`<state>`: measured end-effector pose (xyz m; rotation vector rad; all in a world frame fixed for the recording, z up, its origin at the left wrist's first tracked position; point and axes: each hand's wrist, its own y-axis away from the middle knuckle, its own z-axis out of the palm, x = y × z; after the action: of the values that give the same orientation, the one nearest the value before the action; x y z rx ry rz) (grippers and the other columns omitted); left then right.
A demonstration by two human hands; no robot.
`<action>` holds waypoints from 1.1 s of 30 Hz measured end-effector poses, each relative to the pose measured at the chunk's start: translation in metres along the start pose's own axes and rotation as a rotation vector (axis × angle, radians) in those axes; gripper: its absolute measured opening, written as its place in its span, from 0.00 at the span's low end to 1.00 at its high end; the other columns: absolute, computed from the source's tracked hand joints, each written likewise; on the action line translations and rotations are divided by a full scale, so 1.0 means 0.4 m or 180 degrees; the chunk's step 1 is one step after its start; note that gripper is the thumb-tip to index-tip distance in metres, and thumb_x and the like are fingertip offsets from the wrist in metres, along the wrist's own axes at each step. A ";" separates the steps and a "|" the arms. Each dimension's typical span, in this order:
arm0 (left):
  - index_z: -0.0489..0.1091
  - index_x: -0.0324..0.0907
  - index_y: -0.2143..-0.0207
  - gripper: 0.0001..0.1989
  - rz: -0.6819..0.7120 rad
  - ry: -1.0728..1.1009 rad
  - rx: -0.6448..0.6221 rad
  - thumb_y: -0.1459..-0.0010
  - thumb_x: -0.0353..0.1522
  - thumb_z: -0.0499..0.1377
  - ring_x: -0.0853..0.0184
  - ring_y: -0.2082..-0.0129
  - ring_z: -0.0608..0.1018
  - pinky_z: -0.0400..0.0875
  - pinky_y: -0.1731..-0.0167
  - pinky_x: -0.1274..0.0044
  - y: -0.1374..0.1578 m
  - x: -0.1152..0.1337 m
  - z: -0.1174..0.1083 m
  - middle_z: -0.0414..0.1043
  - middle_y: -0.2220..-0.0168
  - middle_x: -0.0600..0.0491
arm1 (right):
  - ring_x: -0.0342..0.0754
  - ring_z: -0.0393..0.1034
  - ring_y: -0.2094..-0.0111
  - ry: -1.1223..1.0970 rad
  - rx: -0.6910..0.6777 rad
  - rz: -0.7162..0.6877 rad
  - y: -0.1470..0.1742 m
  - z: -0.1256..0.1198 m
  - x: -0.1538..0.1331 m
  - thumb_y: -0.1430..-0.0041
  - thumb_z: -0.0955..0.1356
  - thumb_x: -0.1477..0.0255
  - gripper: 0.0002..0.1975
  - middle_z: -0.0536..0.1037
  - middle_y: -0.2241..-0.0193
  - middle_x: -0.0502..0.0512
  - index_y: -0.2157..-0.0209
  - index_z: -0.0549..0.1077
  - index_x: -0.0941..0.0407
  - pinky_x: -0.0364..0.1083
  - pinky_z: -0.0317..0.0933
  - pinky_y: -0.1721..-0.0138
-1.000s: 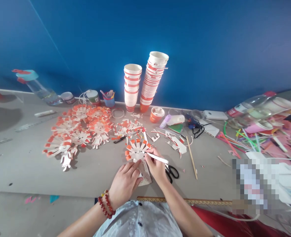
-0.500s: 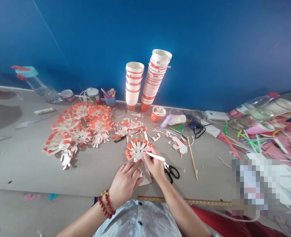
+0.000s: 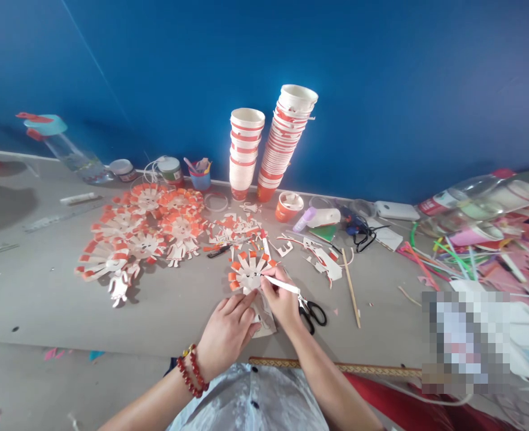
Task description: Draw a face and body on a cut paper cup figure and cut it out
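A paper lion (image 3: 249,276), with a fringe of curled orange-tipped strips and two dark eyes, lies on the grey table in front of me. My right hand (image 3: 281,302) is closed on a white marker pen (image 3: 283,282), its tip at the lion's face beside an eye. My left hand (image 3: 230,324) lies flat with fingers stretched over the lion's lower edge, pressing it down. Partly under that hand is a pale sheet (image 3: 268,326) with drawn lines; a small white piece shows by the thumb. Black-handled scissors (image 3: 313,314) rest just right of my right hand.
Several finished paper lions (image 3: 145,230) are heaped at left. Tall stacks of paper cups (image 3: 286,143) stand by the blue wall. Paper scraps (image 3: 235,230), a wooden stick (image 3: 351,287) and a glue gun (image 3: 356,224) lie around. Bottles and craft supplies (image 3: 480,233) crowd the right.
The view has shifted very slightly. My right hand keeps the marker at the lion's face, and my left hand stays in place on it.
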<state>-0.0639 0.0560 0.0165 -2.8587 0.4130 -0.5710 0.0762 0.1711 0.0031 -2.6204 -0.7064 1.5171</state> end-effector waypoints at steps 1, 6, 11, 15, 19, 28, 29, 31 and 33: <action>0.70 0.40 0.62 0.07 -0.0002 0.0003 0.0001 0.33 0.33 0.55 0.54 0.48 0.74 0.73 0.54 0.63 0.000 0.000 0.000 0.69 0.39 0.45 | 0.48 0.68 0.76 0.0008 -0.0001 -0.0005 0.000 0.000 -0.001 0.37 0.64 0.69 0.04 0.74 0.77 0.49 0.67 0.69 0.52 0.44 0.61 0.72; 0.70 0.40 0.62 0.06 -0.0013 0.0046 0.0003 0.33 0.33 0.55 0.54 0.48 0.74 0.73 0.53 0.63 -0.002 0.001 -0.003 0.69 0.39 0.44 | 0.48 0.68 0.75 0.0015 -0.0002 0.0015 0.002 0.000 0.001 0.37 0.64 0.70 0.04 0.74 0.76 0.50 0.67 0.69 0.53 0.44 0.61 0.72; 0.70 0.40 0.62 0.06 -0.0003 0.0048 0.0020 0.33 0.33 0.56 0.54 0.48 0.74 0.73 0.54 0.63 -0.001 0.000 -0.001 0.69 0.39 0.44 | 0.47 0.67 0.76 -0.0084 0.0015 0.0040 0.006 0.001 0.006 0.37 0.64 0.70 0.04 0.72 0.76 0.48 0.67 0.68 0.53 0.43 0.61 0.72; 0.70 0.40 0.62 0.06 0.0000 0.0051 0.0041 0.33 0.33 0.56 0.54 0.48 0.74 0.73 0.54 0.63 0.001 -0.001 0.004 0.69 0.38 0.45 | 0.46 0.67 0.76 -0.0160 0.0069 0.0060 0.007 0.002 0.007 0.36 0.64 0.69 0.05 0.72 0.76 0.48 0.67 0.69 0.53 0.43 0.62 0.72; 0.69 0.39 0.63 0.07 0.0009 0.0050 0.0028 0.33 0.33 0.56 0.54 0.48 0.74 0.73 0.55 0.63 0.000 0.000 0.003 0.69 0.39 0.44 | 0.46 0.68 0.76 -0.0083 0.0014 0.0023 0.003 0.002 0.004 0.36 0.64 0.69 0.05 0.73 0.77 0.49 0.67 0.69 0.53 0.43 0.61 0.72; 0.69 0.38 0.63 0.06 0.0044 0.0106 0.0077 0.34 0.32 0.56 0.54 0.49 0.75 0.73 0.55 0.62 -0.001 -0.001 0.002 0.69 0.39 0.42 | 0.46 0.68 0.76 -0.0082 0.0063 0.0024 0.005 0.003 0.009 0.37 0.64 0.70 0.04 0.73 0.77 0.49 0.66 0.69 0.53 0.43 0.62 0.73; 0.69 0.38 0.63 0.06 0.0048 0.0105 0.0084 0.34 0.32 0.57 0.53 0.49 0.75 0.73 0.55 0.62 -0.001 -0.001 0.002 0.69 0.40 0.42 | 0.46 0.68 0.76 -0.0102 0.0076 0.0020 0.006 0.003 0.010 0.37 0.64 0.70 0.04 0.73 0.77 0.49 0.66 0.69 0.53 0.43 0.62 0.73; 0.69 0.39 0.63 0.06 0.0043 0.0109 0.0086 0.34 0.32 0.57 0.53 0.49 0.75 0.73 0.56 0.62 -0.001 -0.001 0.003 0.69 0.39 0.42 | 0.46 0.68 0.77 -0.0106 0.0097 0.0004 0.006 0.004 0.010 0.37 0.64 0.70 0.04 0.73 0.76 0.49 0.66 0.69 0.53 0.43 0.62 0.73; 0.69 0.39 0.63 0.06 0.0033 0.0113 0.0082 0.34 0.32 0.56 0.53 0.49 0.75 0.73 0.56 0.62 0.000 -0.001 0.003 0.69 0.39 0.43 | 0.46 0.68 0.77 -0.0085 0.0094 0.0001 0.005 0.004 0.008 0.37 0.64 0.70 0.04 0.73 0.77 0.49 0.66 0.69 0.53 0.43 0.61 0.73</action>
<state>-0.0636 0.0564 0.0153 -2.8239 0.4227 -0.6216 0.0770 0.1701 -0.0006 -2.5836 -0.6802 1.5534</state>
